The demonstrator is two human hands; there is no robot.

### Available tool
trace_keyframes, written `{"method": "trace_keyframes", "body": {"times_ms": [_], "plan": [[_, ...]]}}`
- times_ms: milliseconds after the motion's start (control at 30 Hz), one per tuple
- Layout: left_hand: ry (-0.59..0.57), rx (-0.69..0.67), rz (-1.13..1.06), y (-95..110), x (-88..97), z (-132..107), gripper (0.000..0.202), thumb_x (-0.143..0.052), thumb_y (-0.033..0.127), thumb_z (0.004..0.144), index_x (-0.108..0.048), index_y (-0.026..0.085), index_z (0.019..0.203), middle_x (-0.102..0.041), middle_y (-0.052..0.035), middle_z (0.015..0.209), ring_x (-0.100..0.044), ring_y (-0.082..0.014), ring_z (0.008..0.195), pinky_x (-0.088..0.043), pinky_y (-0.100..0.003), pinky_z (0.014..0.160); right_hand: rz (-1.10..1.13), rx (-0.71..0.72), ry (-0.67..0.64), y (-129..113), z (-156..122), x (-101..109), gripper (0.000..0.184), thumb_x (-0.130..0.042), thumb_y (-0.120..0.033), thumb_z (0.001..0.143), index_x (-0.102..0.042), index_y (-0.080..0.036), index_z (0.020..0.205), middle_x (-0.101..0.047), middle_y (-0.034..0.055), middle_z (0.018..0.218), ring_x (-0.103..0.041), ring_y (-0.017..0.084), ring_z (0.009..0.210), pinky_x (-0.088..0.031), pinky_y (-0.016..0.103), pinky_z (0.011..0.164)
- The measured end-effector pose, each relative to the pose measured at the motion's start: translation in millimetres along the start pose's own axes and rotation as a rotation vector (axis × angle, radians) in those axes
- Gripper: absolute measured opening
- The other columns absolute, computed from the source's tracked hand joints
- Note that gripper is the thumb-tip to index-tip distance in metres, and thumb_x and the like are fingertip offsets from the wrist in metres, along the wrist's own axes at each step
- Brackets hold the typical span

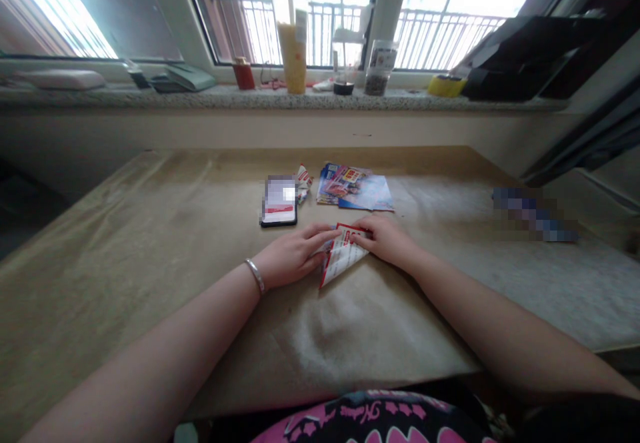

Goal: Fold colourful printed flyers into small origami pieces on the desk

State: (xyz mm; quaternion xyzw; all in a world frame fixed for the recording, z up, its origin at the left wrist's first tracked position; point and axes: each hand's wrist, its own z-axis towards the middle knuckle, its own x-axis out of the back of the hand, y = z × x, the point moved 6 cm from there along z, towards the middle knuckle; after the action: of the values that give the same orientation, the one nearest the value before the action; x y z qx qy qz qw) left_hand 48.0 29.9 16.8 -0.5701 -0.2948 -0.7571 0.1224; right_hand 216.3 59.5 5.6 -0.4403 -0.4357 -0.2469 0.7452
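Observation:
On the tabletop in front of me lies a printed paper sheet (343, 260) folded to a pointed, triangular shape, white with red edges and red print. My left hand (294, 255), with a silver bangle at the wrist, grips its left side, index finger stretched over the top and thumb lower down. At the upper right corner, my right hand (389, 238) has its fingers closed on the paper, pressing it to the table. Parts of the sheet are hidden under both hands.
A phone (280, 196) lies beyond my left hand, beside a small folded paper piece (304, 183). Colourful printed sheets (370, 193) are stacked further back. A blurred strip-like item (535, 215) rests at right. Cups and a yellow tape roll (447, 86) stand on the windowsill (200, 98).

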Motion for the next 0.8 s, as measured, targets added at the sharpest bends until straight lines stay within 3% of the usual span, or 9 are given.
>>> {"method": "trace_keyframes", "body": {"times_ms": [167, 300, 400, 500, 600, 800], "plan": [[0.01, -0.05, 0.071, 2.2, -3.1, 0.2, 0.038, -0.04, 0.029, 0.094, -0.048, 0.031, 0.131, -0.037, -0.0047, 0.14, -0.045, -0.0197, 0.124, -0.039, -0.036, 0.106, -0.041, 0.07, 0.042, -5.0, 1.2, -0.6, 0.023, -0.059, -0.027, 0.083, -0.069, -0.018, 0.101, -0.07, 0.0068, 0.092, -0.06, 0.02, 0.086, -0.044, 0.031, 0.079], [0.037, -0.065, 0.103, 3.1, -3.1, 0.2, 0.035, -0.043, 0.03, 0.093, -0.054, 0.028, 0.126, -0.038, -0.0068, 0.139, -0.044, -0.0217, 0.125, -0.039, -0.038, 0.106, 0.053, 0.023, 0.079, -2.1, 0.9, -0.5, 0.034, -0.059, -0.027, 0.082, -0.061, -0.02, 0.116, -0.069, 0.0064, 0.101, -0.062, 0.018, 0.086, -0.047, 0.029, 0.076], [0.035, -0.08, 0.107, 3.9, -3.3, 0.8, 0.033, -0.044, 0.029, 0.092, -0.06, 0.024, 0.121, -0.042, -0.0092, 0.136, -0.048, -0.0226, 0.121, -0.042, -0.037, 0.103, 0.048, 0.047, 0.095, -5.3, -0.5, 4.0, 0.024, -0.057, -0.027, 0.084, -0.064, -0.02, 0.105, -0.069, 0.0048, 0.093, -0.062, 0.017, 0.082, -0.048, 0.029, 0.074], [0.032, -0.09, 0.097, 4.5, -2.6, 1.7, 0.032, -0.045, 0.028, 0.092, -0.061, 0.023, 0.118, -0.049, -0.01, 0.13, -0.053, -0.0223, 0.113, -0.046, -0.037, 0.097, -0.017, 0.183, 0.087, -15.5, -3.7, 11.1, 0.016, -0.054, -0.026, 0.085, -0.068, -0.02, 0.091, -0.069, 0.0051, 0.095, -0.061, 0.018, 0.089, -0.046, 0.032, 0.083], [0.045, -0.099, 0.06, 5.2, -1.4, 2.1, 0.03, -0.045, 0.026, 0.091, -0.062, 0.022, 0.115, -0.053, -0.0097, 0.124, -0.055, -0.0202, 0.108, -0.047, -0.034, 0.094, -0.07, 0.288, 0.032, -23.0, -8.3, 15.0, 0.017, -0.054, -0.028, 0.086, -0.07, -0.022, 0.089, -0.069, 0.0043, 0.102, -0.061, 0.018, 0.094, -0.044, 0.034, 0.088], [0.061, -0.097, 0.032, 6.7, -0.2, 2.2, 0.027, -0.045, 0.022, 0.09, -0.064, 0.02, 0.11, -0.057, -0.0089, 0.119, -0.057, -0.018, 0.105, -0.048, -0.031, 0.091, -0.137, 0.359, -0.087, -28.1, -13.5, 11.9, 0.029, -0.054, -0.035, 0.087, -0.067, -0.024, 0.11, -0.067, 0.0057, 0.113, -0.059, 0.021, 0.101, -0.045, 0.039, 0.09]]}}
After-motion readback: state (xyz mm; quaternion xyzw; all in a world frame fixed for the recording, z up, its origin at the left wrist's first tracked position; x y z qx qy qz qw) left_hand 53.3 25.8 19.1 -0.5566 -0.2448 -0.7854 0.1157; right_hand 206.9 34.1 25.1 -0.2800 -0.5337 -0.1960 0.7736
